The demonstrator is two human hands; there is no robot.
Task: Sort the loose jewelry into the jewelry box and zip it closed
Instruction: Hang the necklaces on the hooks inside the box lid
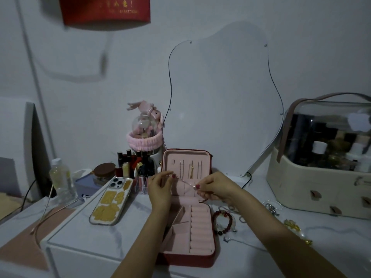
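My left hand (159, 189) and my right hand (215, 187) are both raised over the open jewelry box (188, 207), and between them I hold a thin chain (183, 180) pulled nearly straight, my left fingertips pinching its end at about ten o'clock from the middle of the box and my right thumb and forefinger pinching the other end at about two o'clock. The chain runs across the front of the box's upright lid (186, 163), where a few fine pieces already hang in the pink lining. The lower half of the box lies flat on the white tabletop (84, 235), with its ring rolls (200, 229) on the right side and small compartments on the left. At three o'clock from the box lies a red bead bracelet (223, 221), and further out at three to four o'clock a scatter of loose jewelry (273, 207) and a gold-coloured piece (293, 225). At nine o'clock a phone (112, 201) lies face down in a clear case with gold patches. A cream cosmetic case (321, 181) with a clear lid stands at two o'clock, and lipsticks (130, 163) crowd at eleven o'clock, before a wavy mirror (220, 97) on the wall.
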